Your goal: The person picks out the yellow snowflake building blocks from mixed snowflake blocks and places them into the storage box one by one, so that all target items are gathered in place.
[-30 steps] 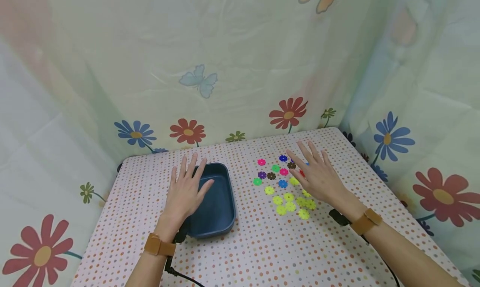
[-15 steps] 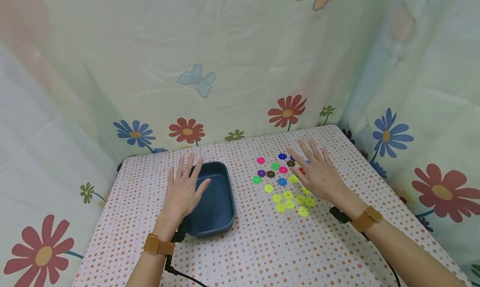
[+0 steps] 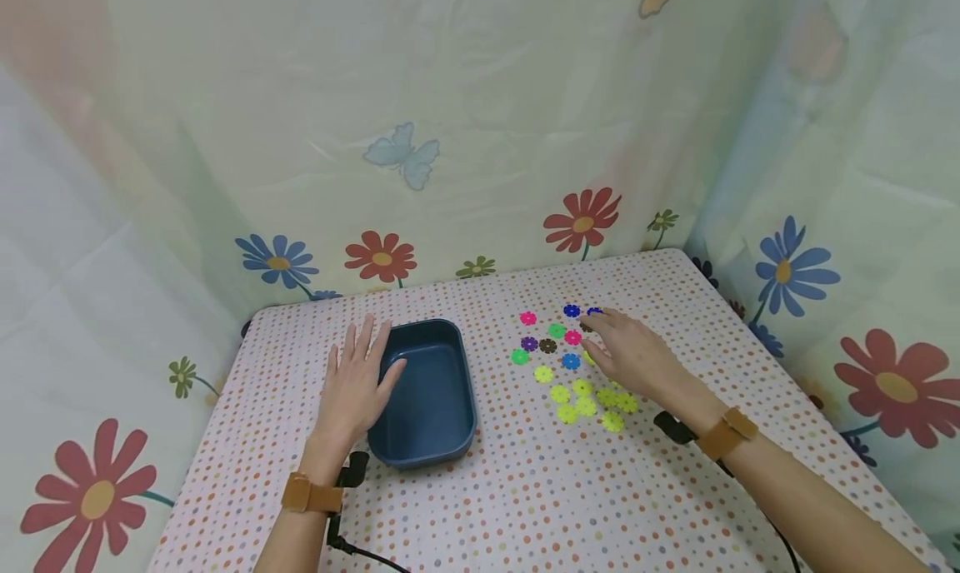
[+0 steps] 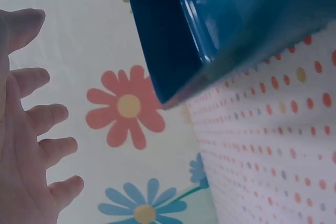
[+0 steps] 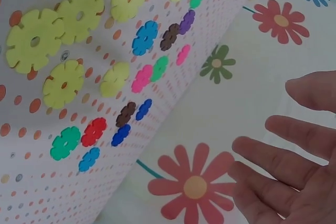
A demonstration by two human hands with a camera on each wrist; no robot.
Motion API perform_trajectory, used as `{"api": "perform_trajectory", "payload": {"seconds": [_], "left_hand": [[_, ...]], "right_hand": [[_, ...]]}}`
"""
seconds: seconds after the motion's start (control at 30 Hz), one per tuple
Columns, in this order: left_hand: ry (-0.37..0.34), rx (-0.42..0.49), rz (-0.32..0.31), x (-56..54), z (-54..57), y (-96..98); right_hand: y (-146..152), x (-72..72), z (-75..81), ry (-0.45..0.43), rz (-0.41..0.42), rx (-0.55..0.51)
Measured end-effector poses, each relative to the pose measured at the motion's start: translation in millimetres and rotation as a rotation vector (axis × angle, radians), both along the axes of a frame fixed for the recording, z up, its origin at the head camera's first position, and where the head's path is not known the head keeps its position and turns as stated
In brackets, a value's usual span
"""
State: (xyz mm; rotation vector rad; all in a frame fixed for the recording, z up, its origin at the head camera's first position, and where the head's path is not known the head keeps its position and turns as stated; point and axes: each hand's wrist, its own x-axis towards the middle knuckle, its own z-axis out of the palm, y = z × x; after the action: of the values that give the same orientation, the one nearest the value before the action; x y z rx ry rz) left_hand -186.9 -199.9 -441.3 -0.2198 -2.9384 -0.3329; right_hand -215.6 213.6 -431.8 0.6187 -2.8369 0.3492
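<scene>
Palm down, my left hand (image 3: 351, 398) covers part of the left rim of a dark blue rectangular tub (image 3: 427, 406) in the head view. The left wrist view shows its fingers (image 4: 47, 119) straight, spread and apart from the tub (image 4: 241, 14). Over the back right of a group of flower-shaped plastic discs is my right hand (image 3: 637, 361), its fingers loosely bent. Nothing is in that hand (image 5: 294, 171) in the right wrist view. Yellow discs (image 3: 586, 406) lie at the front; pink, green, purple, brown, red and blue discs (image 5: 144, 38) lie behind, partly hidden in the head view.
A dotted cloth (image 3: 517, 490) covers the table. Flower-print curtains (image 3: 480, 181) stand behind it and at both sides. Each wrist wears a brown strap (image 3: 311, 494) with a small black camera (image 3: 673, 428) and a cable.
My right hand's fingers have bent from straight and spread, and the hand has tipped downward over the discs. My left hand has shifted slightly left, uncovering more of the tub. The discs have not moved.
</scene>
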Motion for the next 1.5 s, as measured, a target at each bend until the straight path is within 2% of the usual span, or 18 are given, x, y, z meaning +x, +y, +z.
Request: {"api": "perform_trajectory", "payload": {"seconds": [0.33, 0.57, 0.83, 1.03, 1.3, 1.5], "left_hand": [[-0.011, 0.065, 0.009, -1.2, -4.3, -7.4], [-0.046, 0.189, 0.047, -3.3, -6.2, -8.5], [-0.066, 0.307, 0.103, -5.3, -17.8, -13.5], [-0.09, 0.334, 0.15, -4.2, -29.6, -14.5], [-0.142, 0.352, 0.175, -2.8, -37.9, -11.8], [-0.146, 0.365, 0.185, -3.4, -44.0, -9.1]], "right_hand": [[4, -0.7, -0.2, 0.027, 0.008, -0.023], [6, 0.2, 0.1, 0.016, 0.008, -0.033], [8, 2.5, -5.7, 0.021, -0.008, -0.06], [10, 4.1, -11.0, 0.015, -0.028, -0.072], [10, 0.9, -14.4, -0.013, -0.035, -0.095], [9, -4.6, -18.4, -0.069, -0.041, -0.142]]}}
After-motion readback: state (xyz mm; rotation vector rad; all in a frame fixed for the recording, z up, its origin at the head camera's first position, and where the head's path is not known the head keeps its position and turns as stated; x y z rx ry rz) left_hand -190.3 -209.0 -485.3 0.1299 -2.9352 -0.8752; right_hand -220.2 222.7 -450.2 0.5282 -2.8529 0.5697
